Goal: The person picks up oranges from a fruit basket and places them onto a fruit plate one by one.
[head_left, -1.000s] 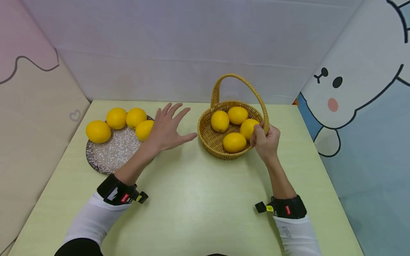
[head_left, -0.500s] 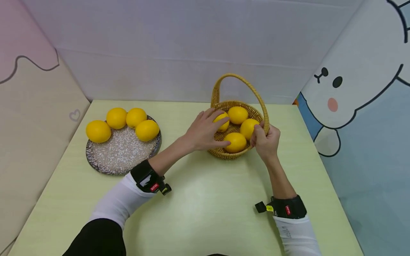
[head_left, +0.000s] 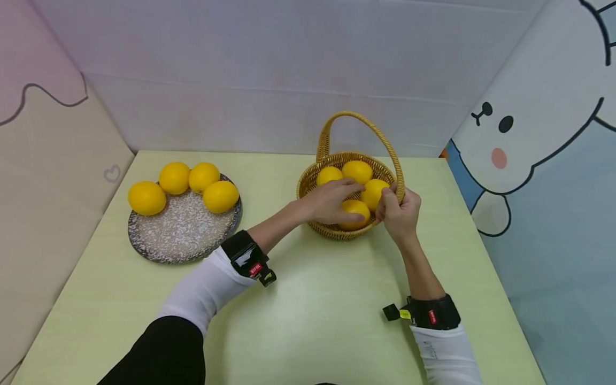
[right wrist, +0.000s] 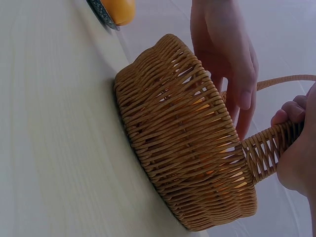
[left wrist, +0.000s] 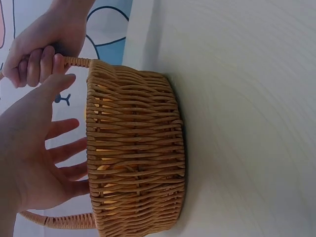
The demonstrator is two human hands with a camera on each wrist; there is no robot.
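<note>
A wicker basket (head_left: 332, 232) with an arched handle (head_left: 382, 138) stands on the table, holding several lemons. My right hand (head_left: 400, 214) grips the handle low on its right side; the right wrist view also shows those fingers wrapped round the handle (right wrist: 266, 150). Over the basket's opening reaches my left hand (head_left: 332, 203), thumb and fingers spread above the front lemon (head_left: 355, 215). In the left wrist view the left hand's (left wrist: 29, 148) fingertips dip behind the rim of the basket (left wrist: 136, 148), so any contact with a lemon is hidden.
To the left lies a round speckled plate (head_left: 178, 235) with a dark rim. Several lemons sit along its far and right edge, one being the lemon (head_left: 221, 197) at the right. A pale wall (head_left: 231, 123) rises behind the table (head_left: 308, 321).
My left hand has moved right, from beside the plate to over the basket, and now dips in among the lemons. The right hand keeps its grip; the basket stays put.
</note>
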